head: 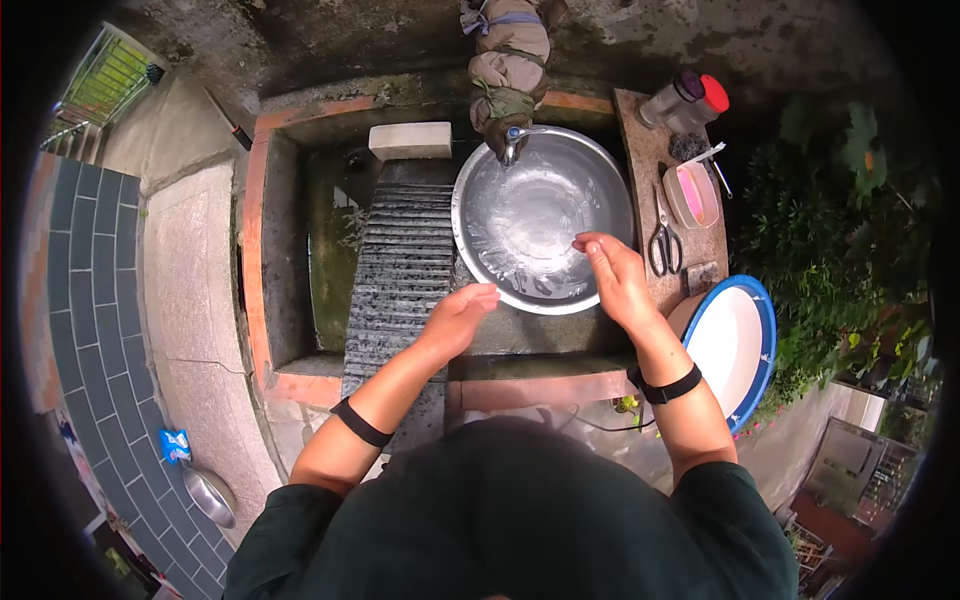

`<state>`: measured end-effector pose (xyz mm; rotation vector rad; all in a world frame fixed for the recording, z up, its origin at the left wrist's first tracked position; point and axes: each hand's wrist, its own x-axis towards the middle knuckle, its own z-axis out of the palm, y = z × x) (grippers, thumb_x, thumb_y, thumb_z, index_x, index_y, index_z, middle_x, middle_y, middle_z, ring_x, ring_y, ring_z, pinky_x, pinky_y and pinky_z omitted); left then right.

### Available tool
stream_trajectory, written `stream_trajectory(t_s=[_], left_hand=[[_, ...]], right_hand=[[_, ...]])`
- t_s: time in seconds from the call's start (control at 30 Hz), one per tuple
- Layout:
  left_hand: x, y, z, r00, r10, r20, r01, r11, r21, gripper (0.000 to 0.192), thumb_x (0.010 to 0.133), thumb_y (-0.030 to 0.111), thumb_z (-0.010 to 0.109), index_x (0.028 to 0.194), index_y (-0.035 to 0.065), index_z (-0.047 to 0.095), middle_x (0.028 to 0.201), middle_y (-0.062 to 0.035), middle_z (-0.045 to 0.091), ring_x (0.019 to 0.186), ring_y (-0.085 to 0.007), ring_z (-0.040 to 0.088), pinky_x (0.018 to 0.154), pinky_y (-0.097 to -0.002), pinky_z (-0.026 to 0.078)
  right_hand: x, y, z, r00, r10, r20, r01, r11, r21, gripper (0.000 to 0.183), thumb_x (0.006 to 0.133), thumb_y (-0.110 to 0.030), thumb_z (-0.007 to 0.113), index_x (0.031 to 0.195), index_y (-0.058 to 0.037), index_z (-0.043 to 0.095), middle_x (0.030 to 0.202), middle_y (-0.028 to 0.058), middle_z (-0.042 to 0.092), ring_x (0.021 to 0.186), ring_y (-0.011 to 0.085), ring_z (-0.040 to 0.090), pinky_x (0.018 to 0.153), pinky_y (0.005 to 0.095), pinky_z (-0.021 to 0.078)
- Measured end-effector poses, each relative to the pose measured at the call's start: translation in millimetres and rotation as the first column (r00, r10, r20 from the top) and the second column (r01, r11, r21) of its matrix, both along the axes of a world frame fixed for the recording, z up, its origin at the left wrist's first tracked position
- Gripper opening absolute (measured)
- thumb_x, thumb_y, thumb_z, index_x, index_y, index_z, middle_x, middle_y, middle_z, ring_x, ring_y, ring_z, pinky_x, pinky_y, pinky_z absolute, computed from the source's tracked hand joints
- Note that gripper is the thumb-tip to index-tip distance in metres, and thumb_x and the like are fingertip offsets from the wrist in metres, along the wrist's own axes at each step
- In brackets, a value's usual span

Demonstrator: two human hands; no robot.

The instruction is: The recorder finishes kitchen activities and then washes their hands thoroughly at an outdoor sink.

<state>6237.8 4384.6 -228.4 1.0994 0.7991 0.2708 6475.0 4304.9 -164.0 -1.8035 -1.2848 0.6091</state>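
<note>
A large round metal basin (555, 295) rests below a wrapped tap (513, 142) in a concrete wash sink (259, 255). Its inside looks wet and shiny; I cannot tell how much water it holds. My left hand (463, 313) is by the basin's near-left rim, beside a ridged stone washboard (401, 270), with nothing seen in it. Over the basin's near-right rim is my right hand (616, 276), fingers loosely bent and thumb apart, holding nothing visible. Whether either hand touches the rim is unclear.
On the right ledge (641, 142) lie scissors (663, 240), a pink plastic container (691, 196), a dark scrubber (686, 146) and two jars (694, 101). A blue-rimmed white basin (731, 352) leans near my right forearm. A pale block (410, 140) sits at the sink's back.
</note>
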Motion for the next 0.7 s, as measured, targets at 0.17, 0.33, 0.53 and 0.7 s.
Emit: stream_trajectory(t_s=[0.17,0.33,0.53,0.7], left_hand=[[-0.4,-12.7,39.9,0.856,-0.466,-0.223,0.492,0.604,0.627,0.017,0.080,0.009,0.050,0.089,-0.0018,0.060,0.091,-0.0208,0.060,0.089,-0.0327,0.057,0.076,-0.0362,0.046],[-21.1,6.3,71.9,0.777,-0.627,-0.059,0.524,0.590,0.615,0.018,0.084,0.010,0.051,0.095,0.0003,0.061,0.097,-0.0160,0.061,0.091,-0.0255,0.058,0.078,-0.0342,0.046],[-14.9,-19.2,86.5,0.850,0.174,0.497,0.183,0.787,-0.589,0.069,0.089,0.060,0.024,0.111,-0.0004,0.046,0.111,-0.0148,0.051,0.108,-0.0212,0.048,0.097,-0.0352,0.036],[-10.0,-19.8,66.2,0.805,0.403,0.435,0.064,0.670,-0.740,0.068,0.088,0.059,0.030,0.116,-0.0018,0.041,0.123,-0.0184,0.045,0.120,-0.0299,0.041,0.099,-0.0423,0.034]], right_hand=[[-106.2,9.4,-9.5,0.842,0.428,-0.329,-0.497,0.852,-0.163,0.054,0.094,-0.042,0.028,0.101,0.0023,0.058,0.095,0.0207,0.060,0.092,0.0321,0.057,0.085,0.0394,0.0412],[-99.2,-3.3,-16.8,0.873,0.339,-0.350,-0.458,0.817,-0.351,0.055,0.093,-0.040,0.027,0.071,0.0013,0.056,0.068,0.0189,0.059,0.066,0.0408,0.055,0.067,0.0446,0.0432],[-146.0,12.2,0.6,0.955,0.159,0.251,-0.231,0.928,0.291,0.027,0.085,-0.025,0.046,0.069,-0.0043,0.054,0.067,0.0167,0.054,0.064,0.0361,0.050,0.065,0.0448,0.0379],[-189.2,36.3,20.8,0.995,0.065,0.075,-0.088,0.926,0.368,0.034,0.087,-0.030,0.048,0.066,-0.0031,0.050,0.062,0.0144,0.053,0.062,0.0324,0.051,0.063,0.0412,0.0390]])
